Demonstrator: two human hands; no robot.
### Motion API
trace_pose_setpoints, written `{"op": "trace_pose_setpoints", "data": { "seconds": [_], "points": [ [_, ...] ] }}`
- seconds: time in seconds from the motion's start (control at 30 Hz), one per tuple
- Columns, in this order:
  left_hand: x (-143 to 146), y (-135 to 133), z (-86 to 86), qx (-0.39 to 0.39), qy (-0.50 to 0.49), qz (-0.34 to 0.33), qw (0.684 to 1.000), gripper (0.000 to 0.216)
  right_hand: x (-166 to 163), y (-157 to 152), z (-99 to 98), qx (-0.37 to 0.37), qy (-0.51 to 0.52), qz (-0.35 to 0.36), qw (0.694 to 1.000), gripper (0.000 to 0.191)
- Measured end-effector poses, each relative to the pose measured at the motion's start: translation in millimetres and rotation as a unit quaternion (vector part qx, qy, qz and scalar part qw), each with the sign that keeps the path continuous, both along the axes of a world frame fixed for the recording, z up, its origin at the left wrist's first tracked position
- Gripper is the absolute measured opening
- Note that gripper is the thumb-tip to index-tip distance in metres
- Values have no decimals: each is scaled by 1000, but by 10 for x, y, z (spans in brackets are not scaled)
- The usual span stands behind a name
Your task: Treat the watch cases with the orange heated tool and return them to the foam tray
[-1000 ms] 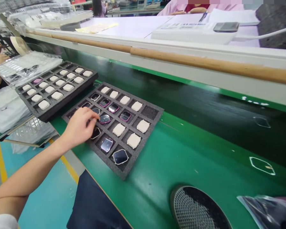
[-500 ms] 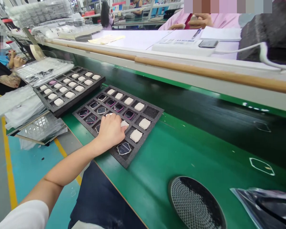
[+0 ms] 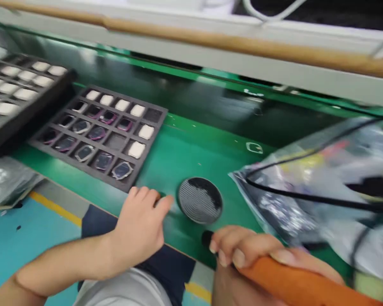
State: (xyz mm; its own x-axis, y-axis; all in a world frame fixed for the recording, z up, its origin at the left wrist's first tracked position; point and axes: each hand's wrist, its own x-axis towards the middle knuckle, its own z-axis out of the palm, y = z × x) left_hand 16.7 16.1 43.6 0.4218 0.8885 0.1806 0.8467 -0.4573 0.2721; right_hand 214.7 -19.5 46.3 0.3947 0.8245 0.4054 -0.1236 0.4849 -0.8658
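A foam tray (image 3: 115,141) of rounded-square watch cases (image 3: 122,170) lies left of a round, ridged disc (image 3: 200,200), beside which the left hand (image 3: 142,223) half-curls, any contents hidden, and the right hand (image 3: 250,248) grips an orange, black-tipped tool (image 3: 295,281).

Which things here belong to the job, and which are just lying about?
Likely the job:
orange tool, in the right hand
round ridged disc
nearer dark tray
other dark tray

Probably lying about:
filled plastic bag
clear packaging at left
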Motion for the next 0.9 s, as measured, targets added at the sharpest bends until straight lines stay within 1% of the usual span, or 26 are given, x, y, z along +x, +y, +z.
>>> {"op": "trace_pose_setpoints", "data": {
  "seconds": [0.03, 0.07, 0.13, 0.2, 0.3, 0.33, 0.47, 0.57, 0.6, 0.67, 0.7, 0.73, 0.77, 0.8, 0.9],
  "points": [
    [53, -68, -70, -8, -5, -13, 1000, 37, -32, -2, 67, -17, 17, -18, 1000, 44],
    [89, -106, -134, -10, -9, -16, 1000, 41, -43, -7, 104, -14, 21, -17, 1000, 55],
    [138, -113, -232, 7, -20, -18, 1000, 49, -23, -23, 116, -44, 22, -11, 999, 71],
    [194, -87, -284, 33, -44, -46, 997, 51, 19, -34, 95, -59, 22, -2, 998, 77],
    [327, -69, -312, 46, -82, -133, 987, 38, 64, -23, 98, -54, 26, -12, 998, 74],
    [375, -70, -323, 45, -89, -153, 983, 34, 71, -15, 118, -56, 25, -20, 998, 72],
    [465, -81, -372, 39, -115, -172, 978, 31, 76, 8, 264, -83, 28, -37, 995, 58],
    [375, -99, -368, 30, -133, -165, 977, 34, 56, 9, 354, -104, 24, -40, 994, 52],
    [321, -104, -358, 29, -130, -146, 980, 32, 46, 9, 370, -105, 22, -46, 993, 50],
    [199, -110, -338, 25, -103, -83, 991, 26, 29, 15, 382, -102, 9, -54, 993, 45],
    [136, -110, -333, 22, -86, -55, 995, 25, 27, 22, 380, -103, -7, -51, 993, 44],
    [78, -108, -332, 18, -74, -40, 996, 26, 30, 32, 375, -107, -28, -42, 993, 44],
    [25, -105, -336, 9, -73, -44, 996, 26, 37, 47, 368, -115, -53, -30, 991, 47],
    [-20, -101, -345, -4, -83, -65, 994, 27, 48, 66, 361, -126, -74, -17, 989, 50],
    [-103, -86, -383, -39, -138, -150, 978, 30, 72, 130, 340, -142, -113, 1, 983, 58]
  ]
}}
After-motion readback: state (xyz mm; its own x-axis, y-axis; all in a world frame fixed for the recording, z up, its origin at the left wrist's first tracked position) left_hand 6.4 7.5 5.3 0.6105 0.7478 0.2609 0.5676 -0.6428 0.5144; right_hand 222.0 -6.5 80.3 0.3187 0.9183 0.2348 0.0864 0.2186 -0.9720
